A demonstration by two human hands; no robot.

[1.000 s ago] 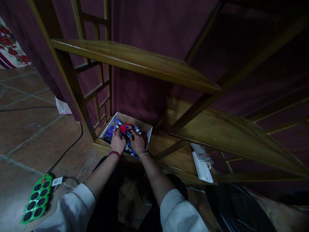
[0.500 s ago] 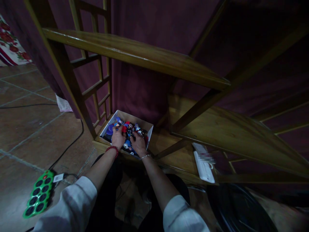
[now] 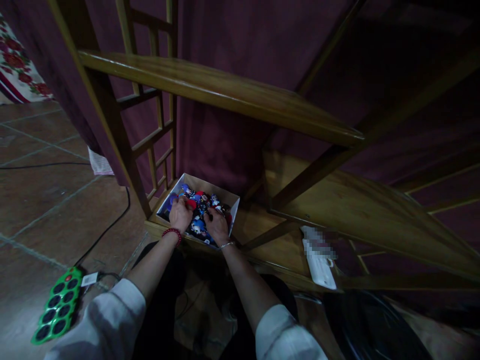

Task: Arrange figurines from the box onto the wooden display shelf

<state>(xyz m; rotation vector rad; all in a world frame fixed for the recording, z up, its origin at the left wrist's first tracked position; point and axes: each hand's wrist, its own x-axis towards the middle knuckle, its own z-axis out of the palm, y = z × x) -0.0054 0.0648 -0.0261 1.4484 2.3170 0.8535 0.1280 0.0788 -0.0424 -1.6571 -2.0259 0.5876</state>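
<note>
A white-edged box (image 3: 234, 212) full of small colourful figures (image 3: 200, 202) stands on the low wooden shelf. My left hand (image 3: 181, 214), with a red bead bracelet at the wrist, is in the left part of the box, its fingers bent against a round red piece (image 3: 191, 204). My right hand (image 3: 216, 224) is in the right part, fingers curled down among dark figures. What its fingertips hold, if anything, is too small to tell. Blue and white figures (image 3: 198, 226) lie between the hands.
A wooden shelf board (image 3: 221, 92) crosses above the box. To the right a white object (image 3: 320, 267) lies on the lower shelf (image 3: 266, 240). A green power strip (image 3: 60, 305) with a cable is on the tiled floor at left. Something black and round (image 3: 371, 325) stands lower right.
My left hand has shifted slightly left within the box, and the red piece now shows beside its fingers. My right hand stays nearly in place. The view has shifted a little.
</note>
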